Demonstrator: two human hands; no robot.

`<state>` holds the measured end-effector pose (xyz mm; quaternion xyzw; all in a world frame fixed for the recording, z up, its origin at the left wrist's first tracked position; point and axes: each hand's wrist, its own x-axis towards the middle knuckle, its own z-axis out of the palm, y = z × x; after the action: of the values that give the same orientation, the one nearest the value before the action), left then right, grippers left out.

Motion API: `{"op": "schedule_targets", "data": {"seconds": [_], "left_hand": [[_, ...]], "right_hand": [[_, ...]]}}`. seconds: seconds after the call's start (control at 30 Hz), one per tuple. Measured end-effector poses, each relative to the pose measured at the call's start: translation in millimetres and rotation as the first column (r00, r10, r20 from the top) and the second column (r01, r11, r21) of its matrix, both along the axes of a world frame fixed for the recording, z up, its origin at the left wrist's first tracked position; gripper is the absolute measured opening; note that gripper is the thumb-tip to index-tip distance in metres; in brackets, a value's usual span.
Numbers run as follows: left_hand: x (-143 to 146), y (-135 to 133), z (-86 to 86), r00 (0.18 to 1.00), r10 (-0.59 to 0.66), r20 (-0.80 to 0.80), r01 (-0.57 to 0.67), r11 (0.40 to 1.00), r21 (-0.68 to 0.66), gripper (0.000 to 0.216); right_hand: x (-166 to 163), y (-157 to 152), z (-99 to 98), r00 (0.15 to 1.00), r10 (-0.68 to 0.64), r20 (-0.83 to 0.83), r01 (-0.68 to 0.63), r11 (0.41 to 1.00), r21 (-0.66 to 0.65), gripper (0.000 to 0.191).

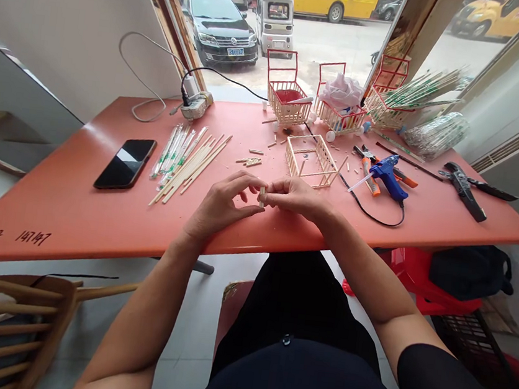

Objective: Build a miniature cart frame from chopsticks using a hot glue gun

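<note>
Near the table's front edge, my left hand (228, 203) and my right hand (294, 196) meet around a few short wooden stick pieces (262, 196) held upright. The thumb and a fingertip of my left hand are at their two ends. My right thumb and forefinger pinch them from the side. Just beyond lies an open box frame of wooden sticks (306, 176). More cut stick pieces (250, 161) lie behind my left hand. Long bare wooden sticks (194, 171) and wrapped chopsticks (170, 153) are spread to the left.
A phone (125, 164) lies left on the orange table (97, 220). To the right are a blue glue gun (387, 176) with its cord, orange-handled pliers (369, 172) and a black cutter (465, 190). Small stick carts (287, 107) and a power strip (196, 106) stand at the back.
</note>
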<state>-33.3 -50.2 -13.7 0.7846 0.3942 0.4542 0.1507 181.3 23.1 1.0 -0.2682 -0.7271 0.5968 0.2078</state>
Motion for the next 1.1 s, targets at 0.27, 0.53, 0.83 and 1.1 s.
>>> {"op": "schedule_targets", "data": {"seconds": [0.27,0.53,0.83,1.1], "left_hand": [[4.4,-0.5,2.5,0.999,0.048,0.012,-0.048,0.999,0.021,0.021],[3.3,1.4,-3.0,0.997,0.072,0.007,-0.072,0.997,-0.002,0.028],[-0.1,3.2,-8.8,0.994,0.084,0.067,-0.081,0.995,-0.052,0.054],[-1.0,1.7,-3.1,0.965,0.125,0.231,-0.107,0.990,-0.088,0.050]], "right_hand": [[-2.1,-1.8,0.5,0.998,-0.018,-0.067,0.021,0.999,0.045,0.032],[-4.2,-4.6,4.9,0.993,-0.033,-0.112,0.041,0.996,0.077,0.031],[-5.1,-3.8,5.4,0.994,-0.052,-0.095,0.060,0.995,0.078,0.029],[-4.3,-2.8,2.5,0.994,-0.092,-0.058,0.096,0.993,0.073,0.030]]}}
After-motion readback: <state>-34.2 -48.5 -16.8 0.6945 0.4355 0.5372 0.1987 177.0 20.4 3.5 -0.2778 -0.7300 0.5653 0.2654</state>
